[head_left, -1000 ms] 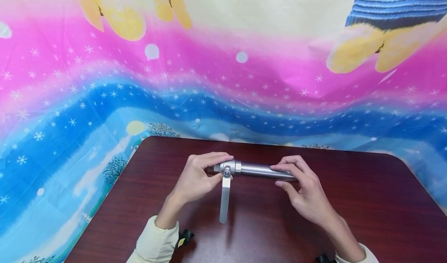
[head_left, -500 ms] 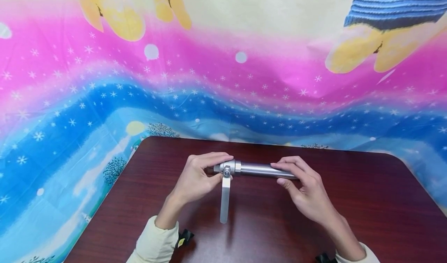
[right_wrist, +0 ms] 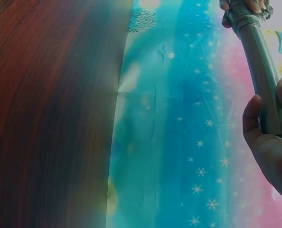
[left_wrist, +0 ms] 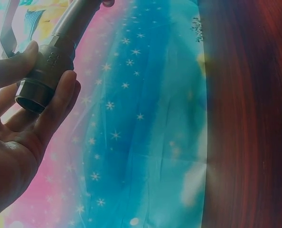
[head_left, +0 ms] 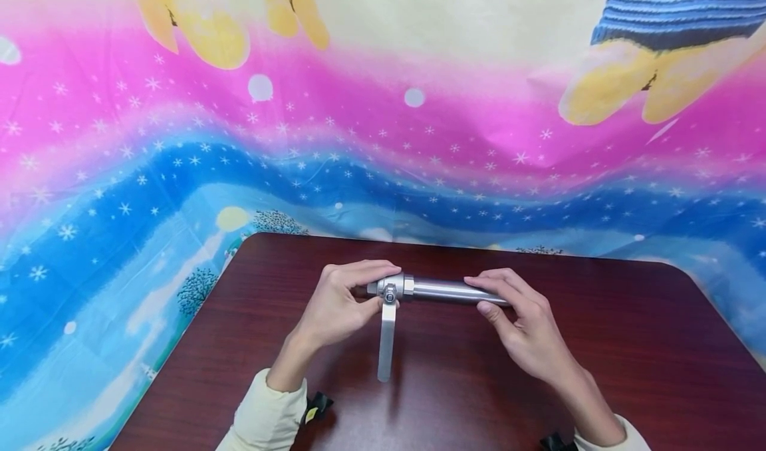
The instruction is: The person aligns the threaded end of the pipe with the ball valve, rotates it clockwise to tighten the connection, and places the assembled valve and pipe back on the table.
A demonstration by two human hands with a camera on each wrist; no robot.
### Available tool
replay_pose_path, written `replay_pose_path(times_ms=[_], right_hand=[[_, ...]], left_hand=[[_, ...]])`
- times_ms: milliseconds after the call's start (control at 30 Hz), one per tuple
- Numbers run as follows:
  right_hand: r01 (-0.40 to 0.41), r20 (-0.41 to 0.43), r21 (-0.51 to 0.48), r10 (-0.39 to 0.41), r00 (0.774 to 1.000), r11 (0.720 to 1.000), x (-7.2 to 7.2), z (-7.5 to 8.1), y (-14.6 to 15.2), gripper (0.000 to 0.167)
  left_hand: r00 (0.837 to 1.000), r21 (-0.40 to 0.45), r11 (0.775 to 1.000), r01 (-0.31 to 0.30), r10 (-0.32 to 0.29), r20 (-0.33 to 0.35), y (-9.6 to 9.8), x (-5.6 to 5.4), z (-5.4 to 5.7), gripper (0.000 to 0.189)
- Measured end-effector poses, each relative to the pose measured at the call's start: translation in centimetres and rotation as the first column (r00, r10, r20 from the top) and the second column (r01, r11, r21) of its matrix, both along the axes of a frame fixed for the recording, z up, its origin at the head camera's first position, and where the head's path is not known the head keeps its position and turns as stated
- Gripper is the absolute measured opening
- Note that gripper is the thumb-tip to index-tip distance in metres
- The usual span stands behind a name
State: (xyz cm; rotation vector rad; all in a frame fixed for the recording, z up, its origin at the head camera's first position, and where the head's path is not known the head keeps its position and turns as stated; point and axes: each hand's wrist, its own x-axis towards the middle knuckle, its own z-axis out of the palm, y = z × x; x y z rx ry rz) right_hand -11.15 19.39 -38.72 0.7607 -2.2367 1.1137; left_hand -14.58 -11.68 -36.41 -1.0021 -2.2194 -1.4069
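A steel ball valve (head_left: 391,283) is joined to a smooth metal pipe (head_left: 439,289), and both are held level above the table. My left hand (head_left: 332,310) pinches the valve body between thumb and fingers. From the valve, the flat lever handle (head_left: 385,344) points toward me. At the pipe's right end, my right hand (head_left: 531,331) grips it with fingers over the far side and thumb on the near side. The left wrist view shows the open threadless-looking mouth of the valve body (left_wrist: 48,59). In the right wrist view the pipe (right_wrist: 262,71) runs up to the valve; its near end is partly hidden by my palm.
A dark red-brown wooden table (head_left: 443,398) lies below the hands. Behind it hangs a colourful printed cloth (head_left: 383,138) with snowflakes, reaching down to the table's far edge. Black straps (head_left: 317,408) show at the sleeves.
My right thumb has moved slightly up the near side of the pipe, and the right fingers have shifted a little with it. The left hand, valve and lever stay in place.
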Motion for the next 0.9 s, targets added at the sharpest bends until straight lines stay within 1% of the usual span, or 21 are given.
replay_pose_path(times_ms=[167,233,300,500,700,900], right_hand=[[0.002,0.025,0.035,-0.003,1.0,0.999,0.08,-0.04,-0.07,0.062],[0.002,0.02,0.048,-0.003,1.0,0.999,0.12,-0.08,-0.09,0.064],[0.005,0.006,0.054,-0.006,1.0,0.999,0.13,-0.08,-0.11,0.063],[0.001,-0.011,0.026,-0.001,1.0,1.0,0.07,0.11,-0.21,0.056],[-0.011,-0.018,0.001,0.011,1.0,1.0,0.03,0.14,-0.17,0.056],[-0.019,-0.016,-0.006,0.019,1.0,1.0,-0.05,0.07,-0.06,0.056]], left_hand=[[1.0,0.0,1.0,0.0,0.0,0.001,0.03,-0.02,0.03,0.044],[1.0,-0.001,1.0,0.0,0.0,0.005,0.05,-0.05,0.02,0.045],[1.0,-0.001,1.0,0.0,0.0,0.005,0.04,-0.09,-0.02,0.046],[1.0,0.0,1.0,0.0,0.0,0.011,-0.03,-0.09,-0.06,0.047],[0.999,0.002,1.0,-0.001,0.001,0.035,-0.07,0.01,0.01,0.047],[0.999,-0.008,1.0,-0.014,0.014,0.038,0.01,0.1,0.16,0.045]])
